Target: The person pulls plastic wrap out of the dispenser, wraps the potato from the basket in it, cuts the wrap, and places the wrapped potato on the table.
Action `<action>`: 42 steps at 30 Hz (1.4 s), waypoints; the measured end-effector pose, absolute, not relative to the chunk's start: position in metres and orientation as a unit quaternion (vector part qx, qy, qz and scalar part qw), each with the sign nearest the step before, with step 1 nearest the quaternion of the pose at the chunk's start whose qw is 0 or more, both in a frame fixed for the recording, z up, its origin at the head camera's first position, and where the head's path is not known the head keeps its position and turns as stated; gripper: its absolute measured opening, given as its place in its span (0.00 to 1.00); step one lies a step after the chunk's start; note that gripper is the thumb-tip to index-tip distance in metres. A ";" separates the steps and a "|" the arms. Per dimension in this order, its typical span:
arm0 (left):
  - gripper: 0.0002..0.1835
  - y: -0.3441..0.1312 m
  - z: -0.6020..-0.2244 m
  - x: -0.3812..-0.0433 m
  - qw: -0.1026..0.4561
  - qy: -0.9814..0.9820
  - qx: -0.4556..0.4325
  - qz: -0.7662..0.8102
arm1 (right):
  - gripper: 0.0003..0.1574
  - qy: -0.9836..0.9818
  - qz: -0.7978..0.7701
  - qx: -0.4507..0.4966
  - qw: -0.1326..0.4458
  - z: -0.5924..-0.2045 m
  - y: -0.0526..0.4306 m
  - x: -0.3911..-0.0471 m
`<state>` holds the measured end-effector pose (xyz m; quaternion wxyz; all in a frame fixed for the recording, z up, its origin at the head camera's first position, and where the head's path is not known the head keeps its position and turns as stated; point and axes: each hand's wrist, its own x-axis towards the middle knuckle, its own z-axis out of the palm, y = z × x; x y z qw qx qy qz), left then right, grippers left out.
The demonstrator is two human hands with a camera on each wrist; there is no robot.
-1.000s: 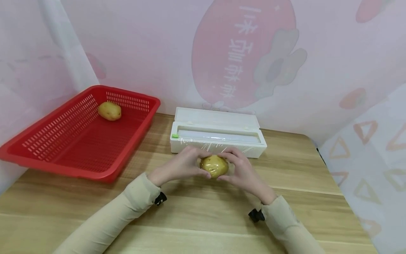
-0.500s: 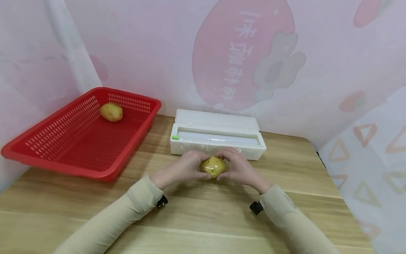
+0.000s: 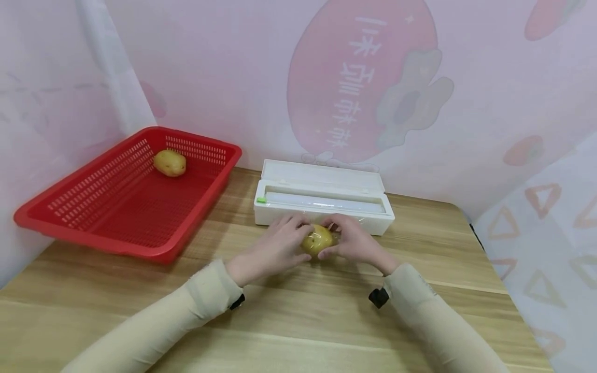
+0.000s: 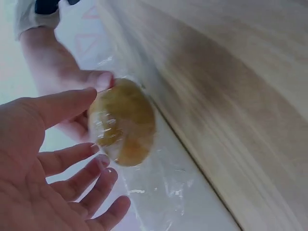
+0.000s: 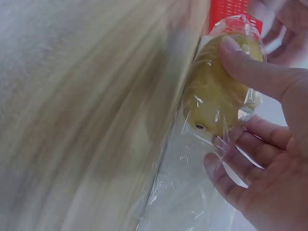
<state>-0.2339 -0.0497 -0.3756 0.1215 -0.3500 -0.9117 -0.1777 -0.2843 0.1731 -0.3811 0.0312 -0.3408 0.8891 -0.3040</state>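
Observation:
A yellow potato (image 3: 318, 241) in clear cling film (image 5: 192, 192) is in front of the white cling film box (image 3: 326, 211), whose lid stands up and whose roll shows inside. Film runs from the potato toward the box in both wrist views. My right hand (image 3: 356, 243) holds the potato, with its thumb on one face and fingers at the other side. My left hand (image 3: 275, 248) is at the potato's left side, thumb and fingers spread apart; in the left wrist view the left fingertips (image 4: 98, 161) are right at the film's edge.
A red plastic basket (image 3: 200, 228) stands on the left of the wooden table (image 3: 303, 316), with another potato (image 3: 170, 163) in its far end. A small green piece (image 3: 261, 200) sits on the box's left end. Printed cloth walls (image 3: 233, 77) border the back and sides.
My left hand has loosened from the potato and its fingers have shifted beside it. My right hand keeps its hold, and the potato stays near the same spot before the box.

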 end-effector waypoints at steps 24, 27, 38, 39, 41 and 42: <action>0.32 -0.043 -0.378 -0.249 0.150 -0.919 -0.318 -0.181 | 0.32 0.862 -0.372 -0.325 0.112 -0.374 0.186 -0.291; 0.32 -0.044 -0.378 -0.251 0.132 -0.921 -0.315 -0.187 | 0.31 0.862 -0.374 -0.325 0.106 -0.375 0.185 -0.290; 0.32 -0.048 -0.380 -0.255 0.113 -0.933 -0.297 -0.169 | 0.52 0.895 -0.265 -0.359 -0.025 -0.366 0.182 -0.272; 0.32 -0.048 -0.379 -0.255 0.111 -0.934 -0.296 -0.167 | 0.52 0.894 -0.242 -0.372 -0.055 -0.365 0.181 -0.269; 0.32 -0.048 -0.379 -0.256 0.106 -0.936 -0.293 -0.166 | 0.51 0.886 -0.199 -0.404 -0.113 -0.364 0.179 -0.265; 0.32 -0.048 -0.379 -0.256 0.105 -0.937 -0.291 -0.164 | 0.50 0.879 -0.181 -0.418 -0.138 -0.364 0.177 -0.264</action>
